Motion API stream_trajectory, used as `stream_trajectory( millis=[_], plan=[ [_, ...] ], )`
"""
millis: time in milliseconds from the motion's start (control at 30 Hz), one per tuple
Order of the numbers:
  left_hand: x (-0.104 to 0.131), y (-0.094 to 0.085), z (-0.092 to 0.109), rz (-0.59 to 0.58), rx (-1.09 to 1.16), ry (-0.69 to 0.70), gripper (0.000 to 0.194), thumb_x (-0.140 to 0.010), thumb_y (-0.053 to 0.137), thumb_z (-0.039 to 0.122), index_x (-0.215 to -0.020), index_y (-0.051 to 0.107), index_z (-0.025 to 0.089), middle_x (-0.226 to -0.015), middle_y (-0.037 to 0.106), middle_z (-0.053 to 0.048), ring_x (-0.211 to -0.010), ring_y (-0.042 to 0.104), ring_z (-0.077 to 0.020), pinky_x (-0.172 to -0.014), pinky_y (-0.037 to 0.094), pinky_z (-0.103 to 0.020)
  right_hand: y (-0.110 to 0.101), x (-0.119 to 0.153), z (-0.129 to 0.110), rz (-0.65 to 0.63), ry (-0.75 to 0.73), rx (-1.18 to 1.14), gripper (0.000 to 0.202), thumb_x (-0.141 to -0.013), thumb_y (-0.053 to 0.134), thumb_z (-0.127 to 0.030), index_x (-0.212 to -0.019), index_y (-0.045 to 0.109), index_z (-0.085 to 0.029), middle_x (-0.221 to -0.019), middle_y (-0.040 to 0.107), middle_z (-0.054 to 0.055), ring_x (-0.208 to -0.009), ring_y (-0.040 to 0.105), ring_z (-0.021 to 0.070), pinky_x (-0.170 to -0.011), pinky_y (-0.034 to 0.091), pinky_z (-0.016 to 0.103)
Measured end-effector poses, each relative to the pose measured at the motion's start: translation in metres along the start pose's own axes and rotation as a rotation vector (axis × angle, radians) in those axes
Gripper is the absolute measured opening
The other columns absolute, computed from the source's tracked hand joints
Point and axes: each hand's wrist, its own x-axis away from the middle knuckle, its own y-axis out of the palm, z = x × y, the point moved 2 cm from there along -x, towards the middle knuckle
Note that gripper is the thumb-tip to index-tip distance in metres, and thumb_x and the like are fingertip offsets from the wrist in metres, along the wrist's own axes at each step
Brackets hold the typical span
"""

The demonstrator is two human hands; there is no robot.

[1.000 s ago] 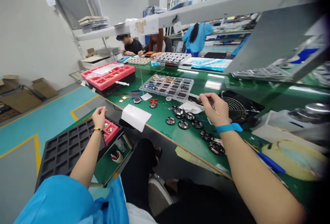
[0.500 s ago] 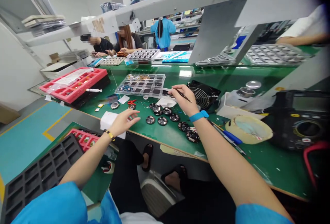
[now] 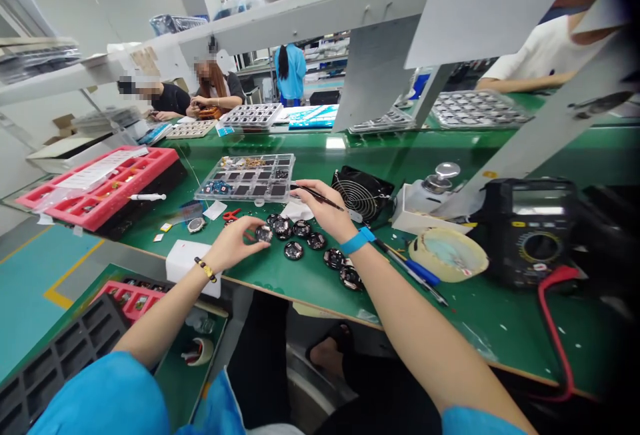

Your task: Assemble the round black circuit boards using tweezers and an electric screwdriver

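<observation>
Between the thumb and fingers of my left hand [image 3: 235, 243] is a small round black part [image 3: 263, 233] with metallic bits on its face. My right hand [image 3: 327, 209] grips dark tweezers [image 3: 320, 196], their tips pointing left toward the clear compartment box [image 3: 247, 178]. Below and between my hands several more round black parts [image 3: 293, 250] lie on the green mat. A white tissue [image 3: 299, 211] sits just left of my right fingers. Red-handled pliers or cutters [image 3: 231, 215] lie behind my left hand, partly hidden.
A black fan [image 3: 363, 191] stands behind my right hand. To the right are a pump bottle [image 3: 440, 181], a yellowish dish [image 3: 450, 253], a multimeter [image 3: 533, 235] and pens [image 3: 420, 271]. A pink tray [image 3: 107, 185] stands at left. Other people sit across the bench.
My left hand has closed on one round black part and picked it up. My right hand still holds the tweezers. The camera view has turned to the right.
</observation>
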Motion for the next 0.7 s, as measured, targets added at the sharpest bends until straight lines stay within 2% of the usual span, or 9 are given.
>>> stream_trajectory(
  millis=[67, 200, 300, 367, 467, 567, 700],
  plan=[
    [-0.017, -0.005, -0.001, 0.089, 0.079, -0.002, 0.050, -0.085, 0.081, 0.042, -0.127, 0.067, 0.020, -0.115, 0.074, -0.009, -0.087, 0.073, -0.0189, -0.080, 0.064, -0.034, 0.000, 0.000, -0.004, -0.030, -0.028, 0.020, 0.027, -0.095, 0.069, -0.044, -0.114, 0.076, -0.025, -0.110, 0.082, 0.005, -0.110, 0.075, 0.0256, -0.102, 0.058, 0.044],
    [-0.069, -0.007, 0.005, 0.165, 0.172, 0.082, 0.055, -0.084, 0.081, 0.037, -0.132, 0.065, 0.017, -0.085, 0.073, -0.003, -0.068, 0.070, -0.0150, -0.069, 0.063, -0.029, -0.009, -0.004, -0.005, -0.052, -0.105, 0.088, 0.030, -0.096, 0.067, -0.041, -0.120, 0.080, -0.029, -0.115, 0.078, 0.005, -0.111, 0.072, 0.0249, -0.101, 0.057, 0.042],
    [-0.106, -0.001, 0.016, 0.185, 0.209, 0.209, 0.052, -0.084, 0.080, 0.033, -0.131, 0.065, 0.017, -0.081, 0.071, -0.002, -0.066, 0.070, -0.0150, -0.066, 0.063, -0.027, -0.019, -0.009, -0.005, 0.011, -0.182, 0.164, 0.031, -0.096, 0.066, -0.041, -0.123, 0.079, -0.032, -0.119, 0.073, 0.006, -0.114, 0.069, 0.0254, -0.098, 0.057, 0.041],
    [-0.122, 0.006, 0.021, 0.204, 0.226, 0.266, 0.051, -0.085, 0.079, 0.031, -0.131, 0.064, 0.017, -0.083, 0.071, -0.002, -0.067, 0.070, -0.0148, -0.064, 0.062, -0.027, -0.025, -0.011, -0.006, 0.069, -0.215, 0.191, 0.029, -0.096, 0.066, -0.042, -0.120, 0.080, -0.033, -0.121, 0.072, 0.006, -0.116, 0.067, 0.0257, -0.099, 0.057, 0.041],
    [-0.126, 0.018, 0.019, 0.241, 0.244, 0.293, 0.050, -0.086, 0.077, 0.029, -0.133, 0.063, 0.018, -0.086, 0.071, -0.003, -0.066, 0.069, -0.0137, -0.063, 0.062, -0.026, -0.030, -0.013, -0.006, 0.138, -0.204, 0.180, 0.025, -0.096, 0.067, -0.042, -0.114, 0.080, -0.030, -0.121, 0.074, 0.006, -0.116, 0.069, 0.0256, -0.097, 0.058, 0.041],
    [-0.118, 0.026, 0.011, 0.219, 0.223, 0.313, 0.050, -0.087, 0.076, 0.027, -0.134, 0.062, 0.019, -0.087, 0.071, -0.002, -0.067, 0.070, -0.0131, -0.066, 0.063, -0.026, -0.029, -0.012, -0.005, 0.194, -0.153, 0.149, 0.020, -0.092, 0.073, -0.041, -0.103, 0.075, -0.024, -0.108, 0.077, 0.006, -0.101, 0.073, 0.0242, -0.090, 0.061, 0.039],
    [-0.110, 0.027, 0.002, 0.196, 0.191, 0.314, 0.049, -0.087, 0.075, 0.024, -0.134, 0.062, 0.020, -0.090, 0.072, -0.002, -0.068, 0.070, -0.0131, -0.068, 0.064, -0.026, -0.022, -0.010, -0.004, 0.159, -0.151, 0.234, 0.016, -0.092, 0.073, -0.039, -0.095, 0.071, -0.023, -0.098, 0.076, 0.004, -0.086, 0.073, 0.0212, -0.082, 0.060, 0.037]
  ],
)
